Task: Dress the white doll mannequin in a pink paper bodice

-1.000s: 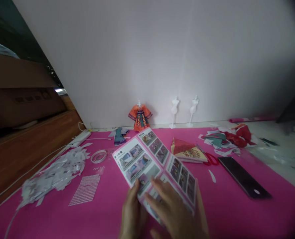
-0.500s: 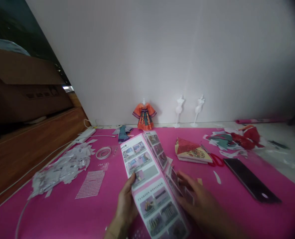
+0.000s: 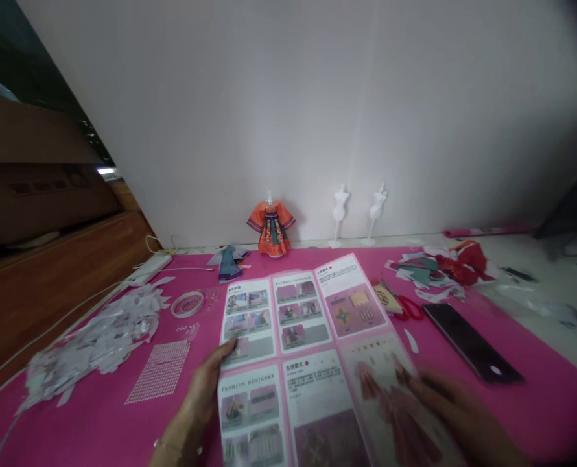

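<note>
- In the head view, above the pink tabletop [image 3: 98,428]: printed leaflet [image 3: 312,370] spread wide, cut off below by the frame.
- At its left edge, left hand [image 3: 203,379] with thumb over the front; grip closed on the paper.
- At its right side, right hand [image 3: 447,402], blurred, with fingertips over the printed face; cannot tell whether pinched shut or merely resting.
- Changed from half a second ago: right panels [image 3: 359,308], bunched then, now unfolded to three columns across, with more photos and text open to reading at once.
- Behind the unfolded side, yellow-and-red bundle [image 3: 387,299] now mostly hidden; red-handled scissors [image 3: 412,308] just beside, in plain sight.
- Farther back, unmoved: orange-robed dress form [image 3: 271,227], left of two bare white mannequins [image 3: 340,209].
</note>
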The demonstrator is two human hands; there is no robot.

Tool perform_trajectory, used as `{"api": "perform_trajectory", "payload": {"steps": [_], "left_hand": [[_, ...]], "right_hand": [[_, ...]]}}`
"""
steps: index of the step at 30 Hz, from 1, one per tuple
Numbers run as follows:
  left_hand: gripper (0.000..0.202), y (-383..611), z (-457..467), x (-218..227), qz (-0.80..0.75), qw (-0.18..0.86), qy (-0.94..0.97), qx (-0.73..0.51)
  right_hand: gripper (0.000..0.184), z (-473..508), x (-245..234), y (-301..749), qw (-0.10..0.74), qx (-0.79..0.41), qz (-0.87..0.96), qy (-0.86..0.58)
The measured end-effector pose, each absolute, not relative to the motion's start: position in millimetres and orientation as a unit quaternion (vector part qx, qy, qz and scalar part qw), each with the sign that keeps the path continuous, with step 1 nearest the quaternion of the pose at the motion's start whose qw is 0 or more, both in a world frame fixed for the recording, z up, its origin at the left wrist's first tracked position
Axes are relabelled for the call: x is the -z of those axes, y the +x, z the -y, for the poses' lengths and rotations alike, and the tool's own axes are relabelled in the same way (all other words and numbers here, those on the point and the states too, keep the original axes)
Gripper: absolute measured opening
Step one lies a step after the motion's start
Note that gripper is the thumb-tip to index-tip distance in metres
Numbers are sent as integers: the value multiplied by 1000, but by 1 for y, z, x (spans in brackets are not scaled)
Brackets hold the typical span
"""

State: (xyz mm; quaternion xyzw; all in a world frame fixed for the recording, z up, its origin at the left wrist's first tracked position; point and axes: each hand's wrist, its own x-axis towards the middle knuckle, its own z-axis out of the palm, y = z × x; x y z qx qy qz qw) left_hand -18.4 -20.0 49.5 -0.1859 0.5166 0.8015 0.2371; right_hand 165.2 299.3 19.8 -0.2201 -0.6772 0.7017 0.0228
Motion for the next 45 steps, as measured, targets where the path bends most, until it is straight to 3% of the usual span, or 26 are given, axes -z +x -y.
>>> {"api": "perform_trajectory", "payload": {"steps": [15,23,37,45], "left_hand": [[30,-39,24,-56,-522,263,-180,-791],[31,-36,17,-64,-512,277,-168,-796],[19,-26,-15,-63,-517,283,-148,-794],[17,-15,-27,-75,-528,260,-138,-797]], "right_hand": [[25,-275,-21,161,144,-707,663,-201],[26,-281,-19,161,126,-714,658,-205],[27,-295,-43,172,152,-638,637,-406],[25,-303,-36,173,171,-618,640,-425]]}}
